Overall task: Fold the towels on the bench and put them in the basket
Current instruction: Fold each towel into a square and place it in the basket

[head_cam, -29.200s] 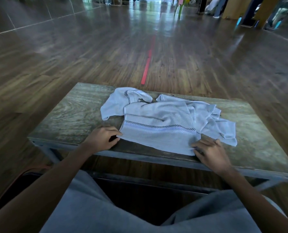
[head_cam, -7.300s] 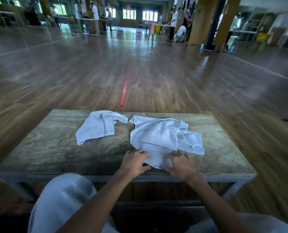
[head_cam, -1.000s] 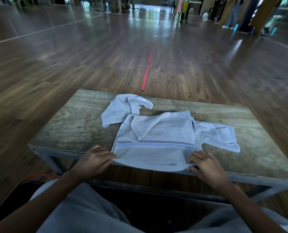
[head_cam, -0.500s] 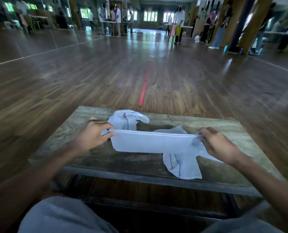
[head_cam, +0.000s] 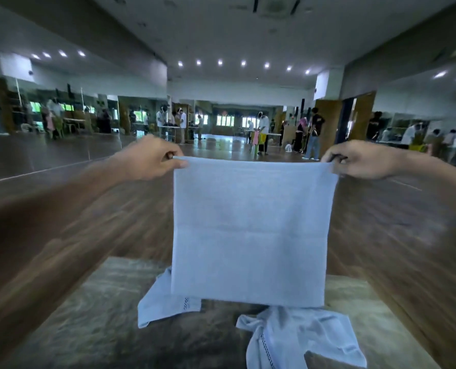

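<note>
We are at the folding step. One towel [head_cam: 251,230] hangs in the air above the bench [head_cam: 88,315], spread flat and facing us. Our left grip [head_cam: 152,158] pinches its top left corner between thumb and curled fingers. Our right grip [head_cam: 360,161] pinches the top right corner the same way, and neither holds anything else. The top edge runs taut and level between them. A faint crease crosses the middle of the cloth, so it may already be doubled, though the blur leaves us unsure.

Two more towels lie crumpled on the bench. The left towel [head_cam: 165,302] is partly hidden behind the hanging one, and the near towel [head_cam: 301,339] sits closer to us, to the right. The basket is not in view, so we judge the task far from finished.

The next move calls for lowering the cloth onto a bare part of the bench, clear of both crumpled towels. The corners should stay level, and then edge should be brought to edge.
</note>
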{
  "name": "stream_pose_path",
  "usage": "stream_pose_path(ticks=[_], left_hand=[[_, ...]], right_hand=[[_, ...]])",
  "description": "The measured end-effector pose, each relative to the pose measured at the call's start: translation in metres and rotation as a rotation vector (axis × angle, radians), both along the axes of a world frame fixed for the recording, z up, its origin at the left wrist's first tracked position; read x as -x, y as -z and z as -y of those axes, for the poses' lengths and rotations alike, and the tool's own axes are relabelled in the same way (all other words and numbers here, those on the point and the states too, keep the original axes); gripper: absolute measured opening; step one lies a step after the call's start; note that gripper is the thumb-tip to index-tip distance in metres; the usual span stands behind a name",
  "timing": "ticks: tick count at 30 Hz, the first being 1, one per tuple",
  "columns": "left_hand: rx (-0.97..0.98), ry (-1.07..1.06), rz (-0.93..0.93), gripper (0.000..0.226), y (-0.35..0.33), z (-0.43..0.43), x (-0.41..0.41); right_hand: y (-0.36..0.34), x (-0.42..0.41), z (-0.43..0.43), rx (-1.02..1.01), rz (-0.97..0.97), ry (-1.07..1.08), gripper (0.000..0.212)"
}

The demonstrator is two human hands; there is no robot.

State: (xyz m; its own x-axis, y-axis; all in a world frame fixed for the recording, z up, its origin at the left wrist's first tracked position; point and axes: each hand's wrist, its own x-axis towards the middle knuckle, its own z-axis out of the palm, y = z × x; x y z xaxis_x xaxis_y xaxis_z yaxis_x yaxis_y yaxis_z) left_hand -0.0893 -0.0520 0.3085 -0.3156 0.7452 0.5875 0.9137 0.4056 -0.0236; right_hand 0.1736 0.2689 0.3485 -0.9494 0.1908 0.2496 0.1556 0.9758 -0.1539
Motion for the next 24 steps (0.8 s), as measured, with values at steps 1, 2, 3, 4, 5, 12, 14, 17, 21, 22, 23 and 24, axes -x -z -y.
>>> stream_pose_path(ticks=[1,2,3,4,5,12,14,17,21,22,23,24], left_hand=[[0.001,-0.003,-0.008,0.03,-0.014,-0.001,-0.001],[0.005,-0.017,-0.023,0.026,-0.026,-0.001,-0.002],[0.002,-0.034,-0.041,0.023,-0.038,-0.001,-0.002],[-0.001,-0.047,-0.051,0.022,-0.047,-0.001,-0.002],[0.002,-0.052,-0.059,0.022,-0.055,-0.001,-0.002],[0.027,0.105,0.329,0.026,-0.087,0.006,-0.015],[0.16,0.117,0.459,0.056,-0.095,0.013,-0.017],[0.228,0.065,0.446,0.052,-0.099,0.012,-0.016],[0.03,-0.016,0.253,0.014,-0.105,-0.001,-0.023],[0.036,-0.032,0.256,0.013,-0.107,-0.001,-0.023],[0.084,-0.027,0.305,0.015,-0.11,0.002,-0.025],[0.168,-0.016,0.381,0.025,-0.113,0.006,-0.027]], right_hand=[[-0.014,0.0,-0.001,0.01,0.007,0.016,0.013],[-0.026,0.0,-0.001,0.012,0.011,0.031,0.012],[-0.036,-0.001,0.001,0.017,0.012,0.041,0.011],[-0.043,-0.002,0.004,0.031,0.009,0.041,0.01],[-0.05,-0.004,0.007,0.05,-0.003,0.036,0.01],[-0.081,-0.018,0.006,0.215,0.086,0.031,0.029],[-0.086,-0.023,0.002,0.294,0.215,0.079,0.069],[-0.09,-0.022,0.002,0.249,0.197,0.094,0.071],[-0.092,-0.018,0.012,0.16,-0.036,0.071,0.017],[-0.092,-0.019,0.011,0.171,-0.009,0.081,0.015],[-0.093,-0.023,0.01,0.204,0.058,0.091,0.015],[-0.096,-0.028,0.01,0.217,0.144,0.106,0.019]])
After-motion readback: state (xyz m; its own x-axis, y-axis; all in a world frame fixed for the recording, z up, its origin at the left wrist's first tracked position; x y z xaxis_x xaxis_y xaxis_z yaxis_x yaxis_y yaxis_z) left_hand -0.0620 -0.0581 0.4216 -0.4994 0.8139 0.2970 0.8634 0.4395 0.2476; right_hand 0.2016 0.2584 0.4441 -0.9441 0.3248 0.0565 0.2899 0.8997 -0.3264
